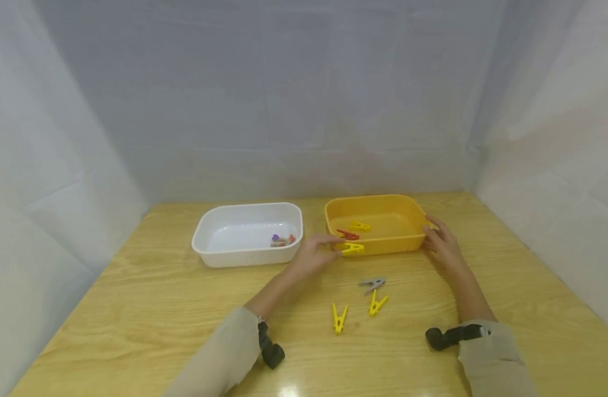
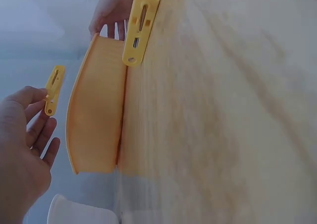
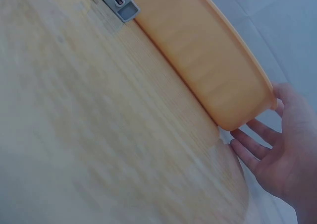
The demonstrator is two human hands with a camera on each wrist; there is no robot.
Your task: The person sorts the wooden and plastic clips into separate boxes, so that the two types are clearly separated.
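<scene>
Left hand [image 1: 315,255] beside yellow clothespin [image 1: 352,249] clipped on near rim of yellow tub [image 1: 383,245], fingers relaxed, gripping nothing. Right hand [image 1: 442,240] spread against tub's right wall. Three loose pegs [image 1: 368,300] on table [image 1: 135,309].

The tray [image 1: 408,242] at two o'clock was yellow, the tub [image 1: 224,256] at ten white; pegs [image 1: 340,318] were yellow, grey and red; the table [image 1: 135,309] showed pale wood grain.
</scene>
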